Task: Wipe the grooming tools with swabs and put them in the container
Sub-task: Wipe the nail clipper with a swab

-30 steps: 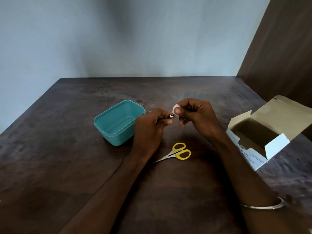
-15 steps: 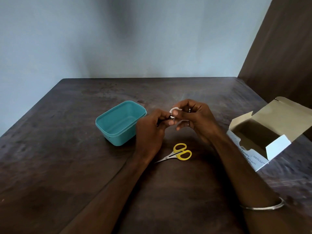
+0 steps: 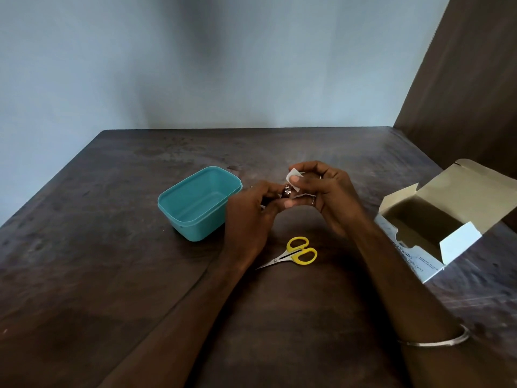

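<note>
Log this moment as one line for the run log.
left hand: holds metal tool | right hand: wiping with swab | scissors: on table | container: empty

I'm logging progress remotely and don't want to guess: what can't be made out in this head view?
- Small metal tool: mostly covered by the left hand; its type is unclear.
- Swab: partly hidden by the right hand.
- Swab box: lid cut off by the right edge; interior in shadow.
- Teal container: near inner wall hidden by its rim.
</note>
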